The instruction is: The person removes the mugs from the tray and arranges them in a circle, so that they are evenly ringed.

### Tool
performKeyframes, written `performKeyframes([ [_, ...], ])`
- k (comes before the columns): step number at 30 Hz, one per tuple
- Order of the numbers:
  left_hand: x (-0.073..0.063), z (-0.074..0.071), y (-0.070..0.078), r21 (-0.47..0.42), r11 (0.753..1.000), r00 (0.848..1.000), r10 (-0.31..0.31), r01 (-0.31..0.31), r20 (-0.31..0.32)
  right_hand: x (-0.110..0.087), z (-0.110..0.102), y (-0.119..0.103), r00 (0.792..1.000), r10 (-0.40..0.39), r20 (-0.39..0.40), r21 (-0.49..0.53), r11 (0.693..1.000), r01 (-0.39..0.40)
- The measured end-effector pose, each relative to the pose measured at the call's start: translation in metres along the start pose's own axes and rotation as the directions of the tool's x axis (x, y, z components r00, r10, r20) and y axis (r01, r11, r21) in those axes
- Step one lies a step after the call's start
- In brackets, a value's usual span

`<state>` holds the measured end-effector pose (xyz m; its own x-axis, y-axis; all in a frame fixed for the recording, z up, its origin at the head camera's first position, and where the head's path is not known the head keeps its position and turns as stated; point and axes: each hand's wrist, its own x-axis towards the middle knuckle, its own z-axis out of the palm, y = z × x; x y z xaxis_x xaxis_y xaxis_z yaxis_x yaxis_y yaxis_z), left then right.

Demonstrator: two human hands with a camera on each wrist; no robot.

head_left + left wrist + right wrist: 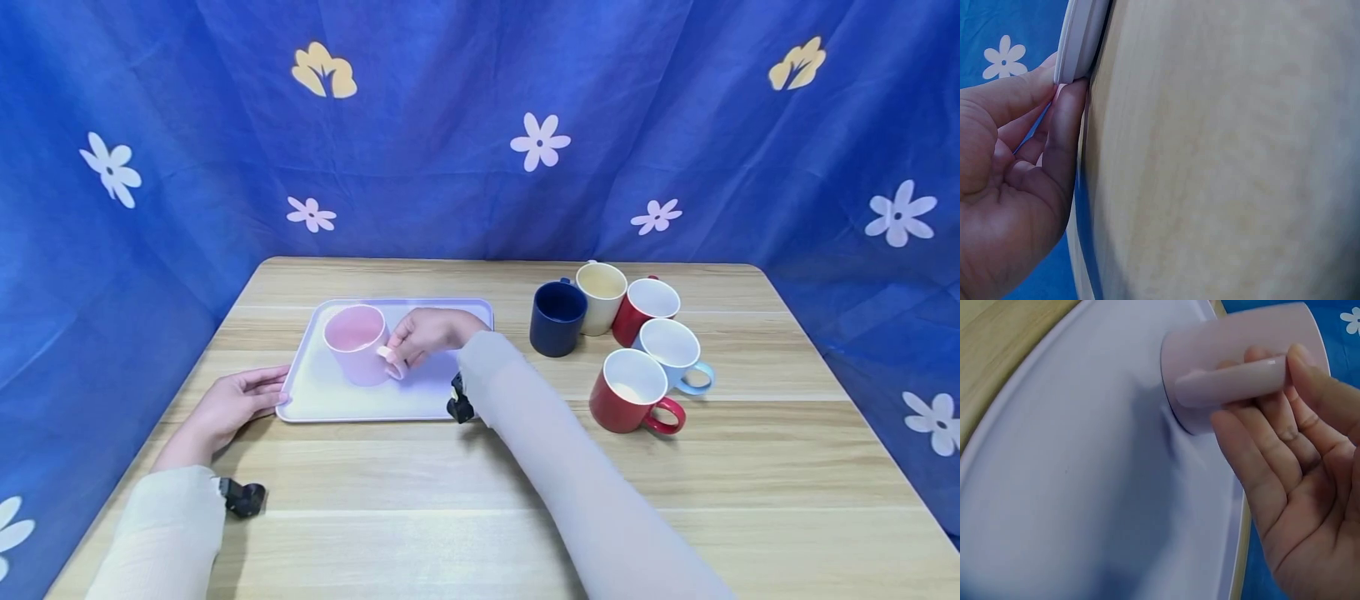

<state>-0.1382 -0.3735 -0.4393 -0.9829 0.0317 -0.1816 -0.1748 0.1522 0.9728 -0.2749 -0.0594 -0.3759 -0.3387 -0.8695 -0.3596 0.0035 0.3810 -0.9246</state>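
A pink mug (358,350) stands upright on the left part of a pale lavender-white tray (427,404), its handle turned to the right. My right hand (427,333) pinches that handle between thumb and fingers. In the right wrist view, the thumb presses the top end of the handle of the mug (1235,347), with fingertips behind it. At the tray's left edge, my left hand (236,406) holds the near-left corner. Seen from the left wrist, thumb and fingers of the hand (1016,175) meet on the rim of the tray (1079,44).
Right of the tray stand several mugs: dark blue (558,318), cream (600,300), red with a white inside (645,308), light blue (670,350), and another red one (628,390). A blue curtain (480,167) hangs behind the wooden table (360,500).
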Motion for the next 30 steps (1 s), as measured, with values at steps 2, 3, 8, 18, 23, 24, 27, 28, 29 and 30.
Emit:
performKeyframes([
  [2, 0.001, 0.000, -0.001, 0.008, 1.000, 1.000, 0.005, -0.005, 0.003, -0.002, -0.001, 0.003, 0.999, -0.012, 0.043, 0.009, 1.000, 0.012],
  [3, 0.001, 0.000, -0.001, 0.009, 1.000, 1.000, 0.006, -0.006, 0.005, -0.004, -0.002, 0.004, 0.998, -0.021, 0.060, 0.010, 1.000, 0.021],
  [8, 0.001, -0.001, -0.002, 0.011, 1.000, 1.000, 0.010, -0.011, 0.008, -0.013, -0.003, 0.008, 0.996, -0.036, 0.082, -0.013, 0.999, 0.037],
  [18, 0.002, 0.001, -0.002, 0.053, 0.999, 1.000, 0.000, 0.000, 0.011, -0.033, -0.001, 0.025, 0.996, -0.078, 0.038, 0.012, 0.997, 0.078],
  [23, 0.004, 0.000, -0.003, 0.031, 1.000, 1.000, 0.000, -0.001, 0.014, -0.044, -0.004, 0.029, 0.997, -0.077, 0.004, 0.024, 0.997, 0.076],
  [24, 0.004, 0.000, -0.004, 0.028, 1.000, 1.000, -0.001, 0.000, 0.013, -0.046, -0.004, 0.030, 0.997, -0.075, -0.006, 0.026, 0.997, 0.075],
  [27, 0.004, -0.001, -0.004, 0.026, 1.000, 1.000, 0.002, -0.003, 0.015, -0.053, -0.006, 0.030, 0.997, -0.076, -0.035, 0.025, 0.997, 0.077],
  [28, 0.004, -0.001, -0.003, 0.021, 1.000, 1.000, 0.002, -0.002, 0.015, -0.055, -0.006, 0.030, 0.996, -0.078, -0.044, 0.021, 0.997, 0.079],
  [29, 0.004, 0.000, -0.003, 0.014, 1.000, 1.000, 0.001, -0.001, 0.015, -0.058, -0.007, 0.030, 0.995, -0.079, -0.056, 0.022, 0.997, 0.080],
  [30, 0.004, 0.000, -0.003, 0.007, 1.000, 1.000, 0.002, -0.002, 0.018, -0.061, -0.007, 0.030, 0.995, -0.080, -0.066, 0.015, 0.997, 0.081],
])
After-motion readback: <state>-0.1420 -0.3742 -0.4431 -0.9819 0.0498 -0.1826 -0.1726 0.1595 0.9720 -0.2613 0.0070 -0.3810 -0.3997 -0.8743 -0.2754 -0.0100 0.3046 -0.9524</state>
